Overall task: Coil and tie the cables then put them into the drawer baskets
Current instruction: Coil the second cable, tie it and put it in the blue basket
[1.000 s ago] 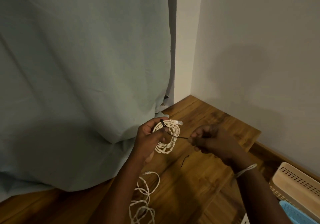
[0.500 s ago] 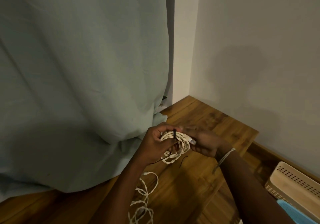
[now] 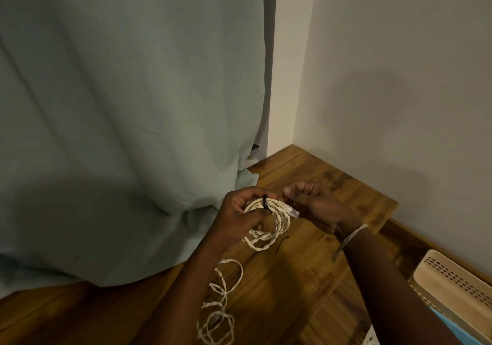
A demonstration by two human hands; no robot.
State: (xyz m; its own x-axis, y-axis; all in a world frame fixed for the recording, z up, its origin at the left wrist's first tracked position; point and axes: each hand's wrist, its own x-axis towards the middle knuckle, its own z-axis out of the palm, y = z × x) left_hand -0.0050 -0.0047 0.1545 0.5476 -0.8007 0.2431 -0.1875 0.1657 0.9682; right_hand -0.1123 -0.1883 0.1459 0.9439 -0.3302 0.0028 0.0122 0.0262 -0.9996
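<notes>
Left hand (image 3: 241,218) curled round a coil of pale cable (image 3: 269,223), thumb and fingers clamped across the bundle just beside a black tie (image 3: 265,202) that wraps its top. Right hand (image 3: 312,206) close on the far side, fingers bent and hovering at the plug (image 3: 288,209) that pokes out of the coil; whether they pinch the end of the tie or merely touch the plug, cannot tell, since the fingertips are half hidden and the light is poor. Behind both, a big grey-green curtain (image 3: 119,105) draped down onto a wooden tabletop (image 3: 319,270), with a bare wall (image 3: 399,78) to the right. Low at the right edge, a beige basket (image 3: 452,283) with slotted sides, a blue one (image 3: 442,323) barely showing beneath it, both well apart from the coil. On the wood below the hands, a second loose cable (image 3: 221,310), uncoiled and tangled, and near it a thin dark strand (image 3: 281,243), probably a spare tie. Compared with a second ago: tie no longer stretched out sideways from the bundle toward the right hand, now wound snug round the coil, and the right hand drawn in against it. Judged from that, wrapping done or nearly so, with only the twisting or tucking of the tie's end left before this coil can go to a basket; loose cable yet to be handled.
</notes>
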